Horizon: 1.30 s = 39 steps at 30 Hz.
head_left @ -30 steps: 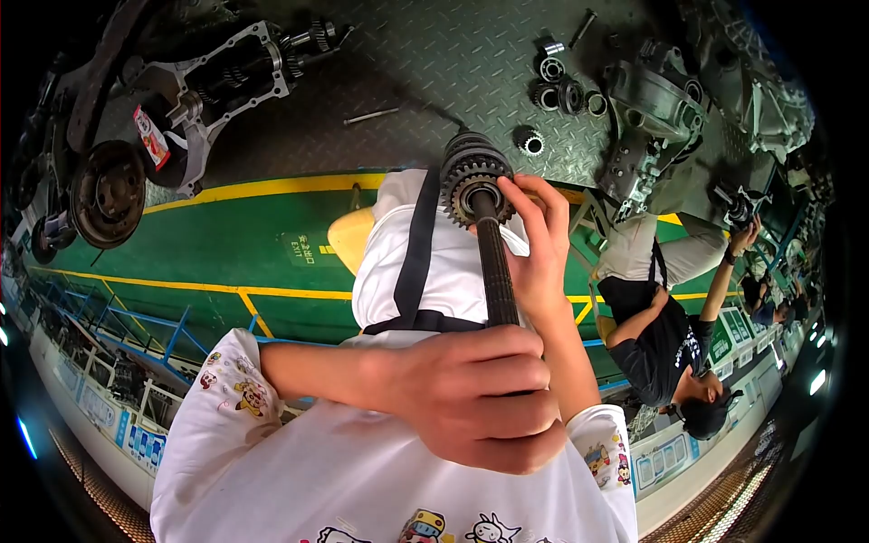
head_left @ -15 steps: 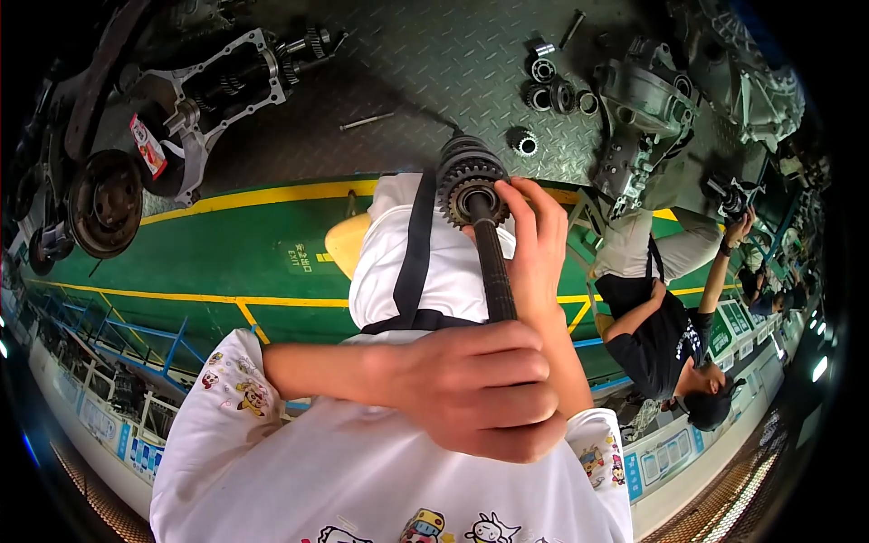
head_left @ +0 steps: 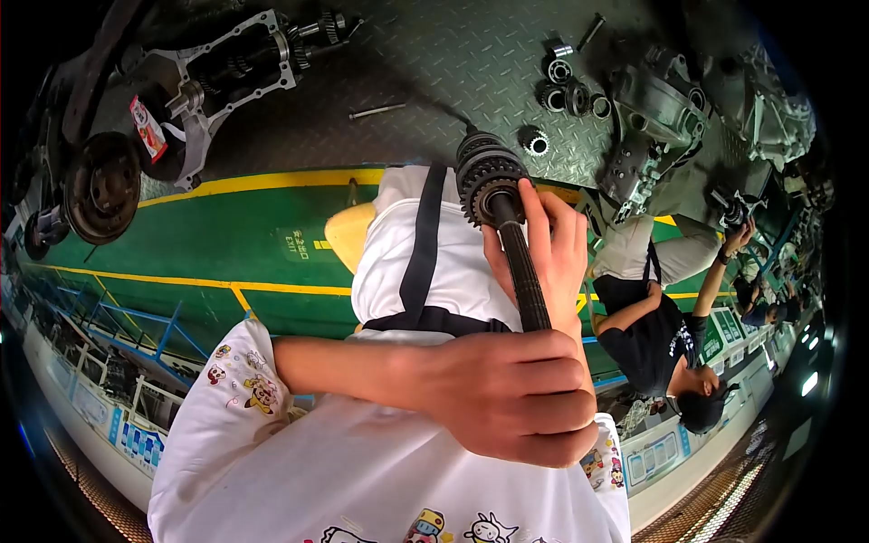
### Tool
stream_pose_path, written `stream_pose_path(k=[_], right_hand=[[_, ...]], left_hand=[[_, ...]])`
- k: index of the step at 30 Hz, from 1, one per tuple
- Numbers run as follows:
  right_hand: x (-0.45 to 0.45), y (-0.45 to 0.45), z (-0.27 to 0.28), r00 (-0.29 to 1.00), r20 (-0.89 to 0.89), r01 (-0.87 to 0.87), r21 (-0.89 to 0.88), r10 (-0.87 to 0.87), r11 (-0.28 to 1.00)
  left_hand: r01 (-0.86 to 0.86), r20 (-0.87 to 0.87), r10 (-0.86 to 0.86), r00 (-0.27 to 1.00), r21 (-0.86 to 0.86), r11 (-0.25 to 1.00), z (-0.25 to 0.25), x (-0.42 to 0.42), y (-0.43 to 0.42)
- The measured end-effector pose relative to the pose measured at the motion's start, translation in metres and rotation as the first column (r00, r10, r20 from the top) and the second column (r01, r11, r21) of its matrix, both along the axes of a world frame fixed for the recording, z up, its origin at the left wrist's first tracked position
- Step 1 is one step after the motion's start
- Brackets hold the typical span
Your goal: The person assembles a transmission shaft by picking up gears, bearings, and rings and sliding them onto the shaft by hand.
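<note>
A dark metal gear shaft point(head_left: 522, 276) slants up from my chest toward the workbench, with a cluster of gears and rings point(head_left: 493, 176) on its far part. My left hand point(head_left: 525, 398) is closed in a fist around the near end of the shaft, hiding that end. Around the near side of the gear cluster, my right hand point(head_left: 554, 244) holds on with fingertips at the gear's edge and the thumb beside the shaft. Part of the right hand and wrist is behind the shaft and the left fist. The shaft's thin far tip appears close to the bench edge.
On the steel workbench point(head_left: 407, 63) lie a bolt point(head_left: 377, 111), a small gear point(head_left: 536, 142), several bearings and rings point(head_left: 577, 97), and gearbox housings point(head_left: 656, 113). An open housing point(head_left: 204, 118) stands left, near a round drum point(head_left: 104, 188). A co-worker point(head_left: 665, 335) sits at right holding a part.
Both hands and the gear shaft have shifted slightly to the right. The grip looks about the same. The whole view has also moved a little.
</note>
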State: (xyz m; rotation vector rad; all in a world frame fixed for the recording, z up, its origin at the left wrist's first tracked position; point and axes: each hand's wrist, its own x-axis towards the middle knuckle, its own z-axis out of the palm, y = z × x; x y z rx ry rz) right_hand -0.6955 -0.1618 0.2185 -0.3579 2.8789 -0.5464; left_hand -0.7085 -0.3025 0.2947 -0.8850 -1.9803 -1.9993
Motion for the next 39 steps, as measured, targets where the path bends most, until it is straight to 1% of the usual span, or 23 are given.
stream_pose_path(k=[5,8,11,17,19,20,21,23,24,25,27,28,30,31,32,33,34,35,36,37,38,39], right_hand=[[0.000,-0.010,0.009,0.999,0.024,0.041,0.042,-0.042,0.998],[0.002,-0.013,0.009,1.000,-0.009,0.025,0.096,-0.024,0.995],[-0.003,-0.013,0.008,0.998,0.002,0.064,0.065,-0.064,0.996],[-0.014,-0.001,0.007,0.999,-0.050,-0.022,-0.028,0.021,0.999],[-0.016,0.004,0.012,0.998,-0.050,-0.041,-0.104,0.036,0.994],[-0.019,0.006,0.019,0.998,-0.018,-0.060,-0.131,0.058,0.990],[-0.021,0.007,0.020,0.997,-0.058,-0.070,-0.182,0.060,0.981],[-0.019,0.009,0.028,0.999,-0.033,-0.032,-0.311,0.022,0.950],[-0.016,0.014,0.029,0.999,-0.017,-0.054,-0.360,0.052,0.931],[-0.016,0.014,0.035,0.999,0.017,-0.032,-0.452,0.045,0.891],[-0.014,0.010,0.038,0.999,0.021,-0.013,-0.601,0.032,0.799],[-0.016,0.015,0.030,0.996,-0.033,-0.087,-0.660,0.088,0.746],[-0.013,0.011,0.037,1.000,0.009,-0.014,-0.695,0.027,0.719],[-0.014,0.013,0.036,1.000,0.002,-0.018,-0.696,0.028,0.718],[-0.014,0.015,0.034,1.000,-0.004,-0.023,-0.698,0.028,0.716],[-0.014,0.017,0.033,1.000,-0.010,-0.027,-0.700,0.028,0.714],[-0.017,0.025,0.034,0.996,0.013,-0.054,-0.675,0.085,0.736],[-0.020,0.031,0.034,0.989,0.039,-0.081,-0.651,0.140,0.755],[-0.023,0.028,0.030,0.994,-0.049,-0.104,-0.676,0.096,0.730],[-0.026,0.024,0.027,0.990,-0.135,-0.130,-0.697,0.049,0.705],[-0.028,0.024,0.028,0.986,-0.160,-0.148,-0.693,0.049,0.706],[-0.030,0.026,0.028,0.981,-0.188,-0.168,-0.686,0.051,0.708]], left_hand=[[-0.015,0.026,0.015,1.000,0.007,1.000,0.002,0.000,0.001],[0.018,0.027,-0.018,0.999,0.005,1.000,0.002,-0.002,0.000],[0.008,0.026,-0.008,1.000,0.016,1.000,0.001,-0.002,0.004],[0.081,0.014,-0.081,0.997,0.008,0.997,0.000,-0.007,-0.002],[0.108,0.020,-0.107,0.994,-0.052,0.993,0.003,-0.010,-0.008],[0.122,0.020,-0.120,0.993,-0.082,0.989,0.004,-0.012,-0.011],[0.113,0.013,-0.112,0.994,-0.101,0.988,0.005,-0.015,-0.011],[0.091,0.012,-0.091,0.996,-0.140,0.986,0.007,-0.020,-0.012],[0.119,0.003,-0.122,0.993,-0.239,0.964,0.012,-0.024,-0.018],[0.107,-0.010,-0.116,0.993,-0.298,0.948,0.014,-0.027,-0.020],[0.080,-0.037,-0.104,0.994,-0.415,0.906,0.017,-0.030,-0.021],[0.041,-0.066,-0.082,0.994,-0.471,0.881,0.017,-0.030,-0.020],[-0.023,-0.110,-0.028,0.994,-0.437,0.899,0.012,-0.030,-0.011],[-0.056,-0.134,-0.001,0.991,-0.419,0.906,0.010,-0.033,-0.008],[0.093,-0.038,-0.112,0.993,-0.329,0.940,0.003,-0.041,-0.014],[0.231,0.053,-0.225,0.973,-0.223,0.947,-0.003,-0.050,-0.020],[0.304,0.297,-0.283,0.912,-0.028,0.952,-0.013,-0.051,-0.025],[0.277,0.499,-0.340,0.797,0.198,0.940,-0.023,-0.052,-0.029],[0.128,0.555,-0.268,0.787,0.278,0.952,-0.051,-0.046,-0.023],[-0.028,0.605,-0.201,0.771,0.348,0.937,-0.079,-0.040,-0.017],[0.172,0.566,-0.272,0.778,0.223,0.959,-0.102,-0.045,-0.032],[0.320,0.506,-0.363,0.783,0.172,0.931,-0.108,-0.053,-0.034]])
